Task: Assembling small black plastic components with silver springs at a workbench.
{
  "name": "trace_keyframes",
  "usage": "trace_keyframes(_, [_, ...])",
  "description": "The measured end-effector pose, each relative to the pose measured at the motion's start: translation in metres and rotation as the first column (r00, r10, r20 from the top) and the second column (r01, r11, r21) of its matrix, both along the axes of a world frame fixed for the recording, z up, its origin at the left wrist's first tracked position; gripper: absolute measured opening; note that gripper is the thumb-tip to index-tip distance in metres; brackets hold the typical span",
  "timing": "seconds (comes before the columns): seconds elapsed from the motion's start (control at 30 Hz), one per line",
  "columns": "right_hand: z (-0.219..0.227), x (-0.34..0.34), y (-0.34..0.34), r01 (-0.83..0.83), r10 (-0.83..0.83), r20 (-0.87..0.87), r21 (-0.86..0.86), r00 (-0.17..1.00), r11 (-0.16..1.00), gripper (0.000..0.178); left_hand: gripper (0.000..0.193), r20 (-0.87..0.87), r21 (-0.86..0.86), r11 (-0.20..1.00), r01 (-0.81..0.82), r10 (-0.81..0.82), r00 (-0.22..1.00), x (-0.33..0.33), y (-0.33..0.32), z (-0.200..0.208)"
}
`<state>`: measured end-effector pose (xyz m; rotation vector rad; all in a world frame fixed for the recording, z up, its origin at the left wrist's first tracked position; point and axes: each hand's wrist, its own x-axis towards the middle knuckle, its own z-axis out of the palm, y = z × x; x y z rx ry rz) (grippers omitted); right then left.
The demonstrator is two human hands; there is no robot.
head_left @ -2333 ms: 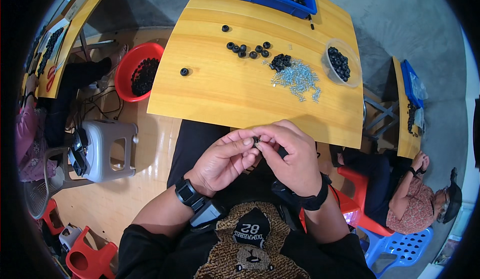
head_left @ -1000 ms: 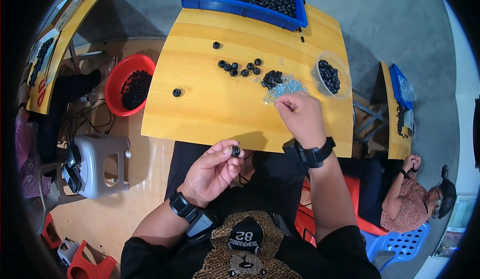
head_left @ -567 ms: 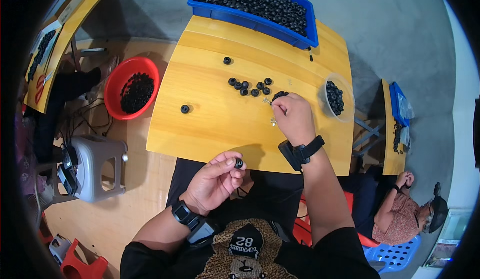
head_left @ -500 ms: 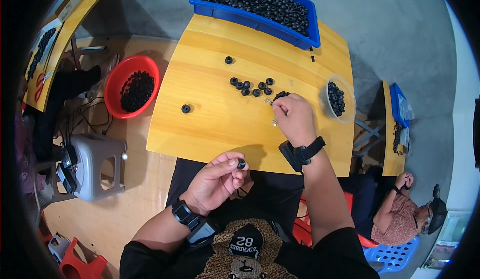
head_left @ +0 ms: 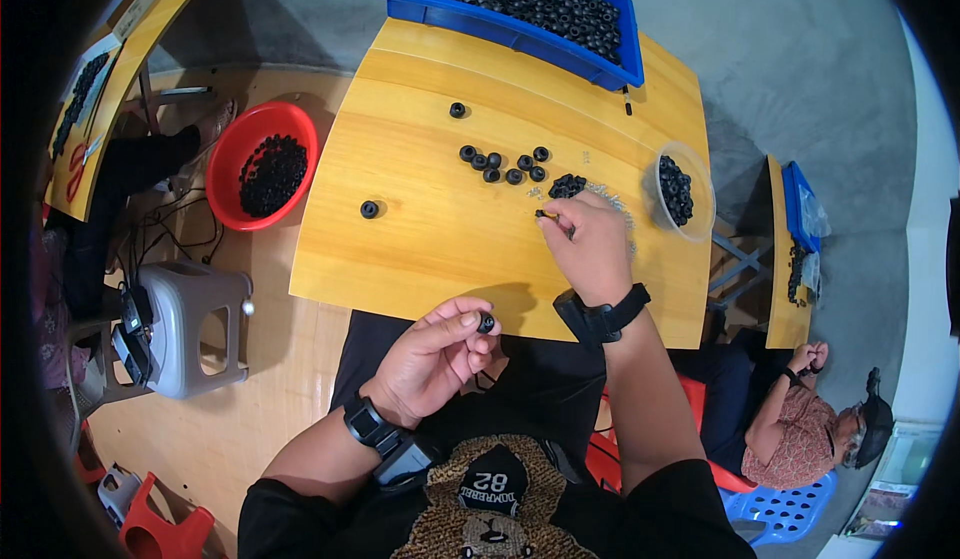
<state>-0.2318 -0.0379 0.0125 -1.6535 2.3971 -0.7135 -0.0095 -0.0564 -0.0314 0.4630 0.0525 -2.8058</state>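
My left hand [head_left: 425, 361] is above my lap at the table's near edge, its thumb and fingers closed on a round black knob-like piece [head_left: 486, 323] with a hole. My right hand [head_left: 597, 251], over the table, pinches a tiny dark piece [head_left: 543, 215] too small to name. Just beyond that hand lie a small heap of black parts [head_left: 567, 186] and a scatter of small silvery bits [head_left: 612, 202], partly hidden by the hand. Several round black pieces [head_left: 494, 161] form a loose group left of the heap. Two more black pieces [head_left: 457, 111] [head_left: 370, 210] sit apart.
A blue tray [head_left: 500, 27] full of black pieces stands at the table's far edge. At the right is a clear tub [head_left: 706, 199] of black parts. A red basin [head_left: 222, 199] and grey stool [head_left: 180, 359] are at left. Another person [head_left: 800, 439] sits at right.
My right hand has drawn slightly back from the heap, with a tiny dark piece now showing at its fingertips. More of the heap is visible. My left hand still holds the round black piece.
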Motion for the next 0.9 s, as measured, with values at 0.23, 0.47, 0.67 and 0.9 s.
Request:
trace_keyframes(0.23, [-0.011,0.003,0.001,-0.005,0.004,-0.065,-0.014,0.998,1.0,0.009,0.017,0.013,-0.009,1.0,-0.002,0.002,1.0,0.0,0.001,0.001])
trace_keyframes(0.47, [-0.001,0.005,0.011,-0.076,0.081,0.051,-0.092,0.995,0.993,0.008,0.016,0.05,-0.028,1.0,-0.012,0.014,0.999,0.0,0.003,0.002])
trace_keyframes(0.67, [0.015,0.023,0.062,0.164,-0.111,0.617,-0.029,0.779,0.986,0.01,0.016,0.08,-0.045,0.999,-0.018,0.022,0.997,-0.003,0.01,0.008])
trace_keyframes(0.9, [0.014,0.055,0.11,0.176,-0.005,0.841,-0.107,0.54,0.979,0.014,0.019,0.13,-0.106,0.994,0.027,-0.013,0.991,-0.014,0.029,0.018])
